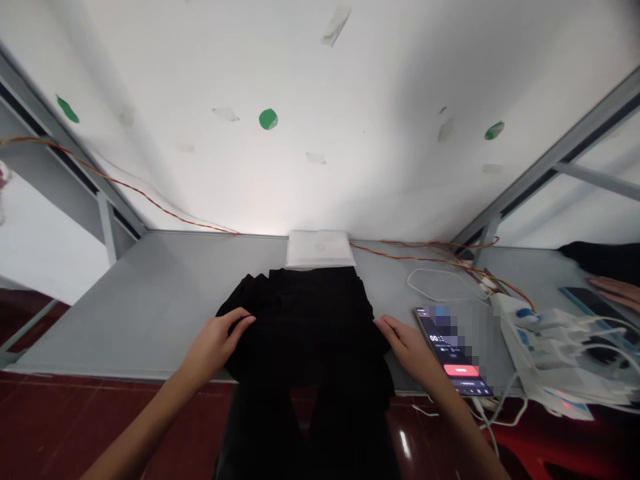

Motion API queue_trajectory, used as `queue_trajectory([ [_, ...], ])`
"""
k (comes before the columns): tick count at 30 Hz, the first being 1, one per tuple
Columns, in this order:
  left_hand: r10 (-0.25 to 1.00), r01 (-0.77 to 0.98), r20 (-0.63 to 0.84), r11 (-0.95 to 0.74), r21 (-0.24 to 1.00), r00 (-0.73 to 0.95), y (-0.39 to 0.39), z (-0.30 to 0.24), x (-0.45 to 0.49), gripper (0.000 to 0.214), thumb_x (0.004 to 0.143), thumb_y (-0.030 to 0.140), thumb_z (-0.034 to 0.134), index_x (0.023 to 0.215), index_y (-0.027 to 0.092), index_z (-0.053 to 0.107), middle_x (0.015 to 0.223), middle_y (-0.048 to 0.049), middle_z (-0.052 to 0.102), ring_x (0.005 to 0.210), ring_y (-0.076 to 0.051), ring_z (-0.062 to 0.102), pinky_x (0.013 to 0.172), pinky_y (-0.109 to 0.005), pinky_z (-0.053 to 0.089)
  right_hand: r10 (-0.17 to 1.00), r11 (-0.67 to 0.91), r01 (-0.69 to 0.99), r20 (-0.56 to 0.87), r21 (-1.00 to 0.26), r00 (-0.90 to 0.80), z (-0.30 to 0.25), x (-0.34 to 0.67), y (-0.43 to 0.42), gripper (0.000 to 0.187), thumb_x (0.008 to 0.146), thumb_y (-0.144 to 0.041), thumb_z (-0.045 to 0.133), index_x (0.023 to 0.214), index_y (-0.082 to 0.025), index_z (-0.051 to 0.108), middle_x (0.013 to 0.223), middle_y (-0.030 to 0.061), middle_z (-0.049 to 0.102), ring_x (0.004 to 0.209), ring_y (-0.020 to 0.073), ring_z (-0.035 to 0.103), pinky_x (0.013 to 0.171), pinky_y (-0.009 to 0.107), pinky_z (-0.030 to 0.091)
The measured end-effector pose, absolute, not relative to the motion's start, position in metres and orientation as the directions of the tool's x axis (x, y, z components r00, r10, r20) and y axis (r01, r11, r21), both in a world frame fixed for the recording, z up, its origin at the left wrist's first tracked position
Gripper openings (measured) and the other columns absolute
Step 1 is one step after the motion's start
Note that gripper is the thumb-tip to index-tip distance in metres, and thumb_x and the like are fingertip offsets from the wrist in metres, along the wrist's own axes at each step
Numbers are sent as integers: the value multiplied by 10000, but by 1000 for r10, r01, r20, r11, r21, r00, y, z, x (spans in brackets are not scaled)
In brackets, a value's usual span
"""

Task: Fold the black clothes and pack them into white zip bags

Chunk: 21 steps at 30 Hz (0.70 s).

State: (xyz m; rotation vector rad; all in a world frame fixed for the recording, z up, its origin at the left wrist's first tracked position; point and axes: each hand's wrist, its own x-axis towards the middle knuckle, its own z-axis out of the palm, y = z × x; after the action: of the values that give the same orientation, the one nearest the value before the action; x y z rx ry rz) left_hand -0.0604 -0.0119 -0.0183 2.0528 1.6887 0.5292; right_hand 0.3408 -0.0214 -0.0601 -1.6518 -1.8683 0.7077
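Observation:
A black garment point(305, 313) lies bunched on the grey table point(150, 300) in front of me, part of it hanging over the near edge. My left hand point(220, 340) rests on its left side with the fingers curled onto the cloth. My right hand point(407, 343) lies on its right edge, fingers bent against the fabric. Whether either hand pinches the cloth is hard to make out.
A flat white packet point(320, 250) lies behind the garment at the wall. A phone point(453, 350) with a lit screen sits right of my right hand. Power strips and white cables point(540, 340) crowd the right side. Another person's hand point(617, 290) shows at far right.

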Motion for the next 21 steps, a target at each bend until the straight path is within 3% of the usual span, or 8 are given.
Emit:
queue_trajectory([
  [3, 993, 908, 61, -119, 401, 103, -1, -21, -52, 336, 1013, 505, 485, 1015, 266, 720, 882, -4, 766, 772, -225, 709, 663, -296, 471, 991, 101, 846, 129, -523, -39, -60, 331, -13, 470, 1045, -567, 384, 887, -227, 667, 675, 11, 638, 614, 207, 582, 595, 304, 420],
  [6, 963, 960, 256, -145, 238, 82, -8, -18, -44, 280, 1005, 447, 534, 1128, 271, 715, 1002, -47, 765, 872, -264, 712, 730, -334, 493, 929, 144, 939, 370, -313, -19, -54, 312, -16, 377, 1047, -449, 439, 1087, -210, 727, 882, 90, 727, 771, 259, 662, 714, 368, 493],
  [8, 891, 964, 449, -169, 205, 61, -24, -17, -34, 267, 1013, 412, 541, 1167, 270, 705, 1093, -66, 742, 988, -275, 690, 853, -367, 499, 860, 251, 928, 503, -277, -83, -48, 290, -23, 338, 1051, -332, 441, 1188, -210, 725, 1072, 123, 741, 960, 273, 686, 868, 407, 523],
  [10, 846, 943, 532, -199, 267, 28, -46, -19, -21, 249, 1020, 400, 538, 1153, 266, 701, 1080, -63, 725, 1003, -255, 674, 895, -362, 499, 825, 406, 867, 524, -287, -213, -44, 261, -32, 365, 1052, -259, 432, 1319, -217, 676, 1290, 122, 707, 1183, 267, 652, 1022, 423, 506],
  [12, 878, 901, 478, -191, 388, -19, -66, -26, -6, 242, 1023, 412, 532, 1118, 259, 692, 1003, -46, 713, 929, -222, 676, 819, -321, 516, 819, 521, 803, 434, -291, -374, -44, 230, -38, 448, 1055, -281, 444, 1490, -226, 539, 1530, 103, 561, 1419, 287, 503, 1152, 484, 435],
  [15, 947, 852, 296, -51, 520, -124, -84, -40, 8, 277, 1026, 452, 489, 1032, 244, 672, 929, -32, 696, 825, -205, 675, 647, -289, 487, 846, 527, 796, 277, -298, -456, -51, 197, -37, 534, 1066, -294, 420, 1597, -262, 373, 1659, 73, 372, 1541, 324, 327, 1214, 625, 320],
  [21, 953, 762, 63, 196, 617, -296, -80, -40, -6, 405, 994, 551, 428, 912, 226, 655, 855, -47, 720, 763, -237, 685, 670, -343, 480, 879, 477, 813, 178, -336, -442, -61, 196, -29, 528, 1086, -337, 373, 1611, -300, 325, 1666, 45, 344, 1553, 275, 306, 1246, 617, 262],
])
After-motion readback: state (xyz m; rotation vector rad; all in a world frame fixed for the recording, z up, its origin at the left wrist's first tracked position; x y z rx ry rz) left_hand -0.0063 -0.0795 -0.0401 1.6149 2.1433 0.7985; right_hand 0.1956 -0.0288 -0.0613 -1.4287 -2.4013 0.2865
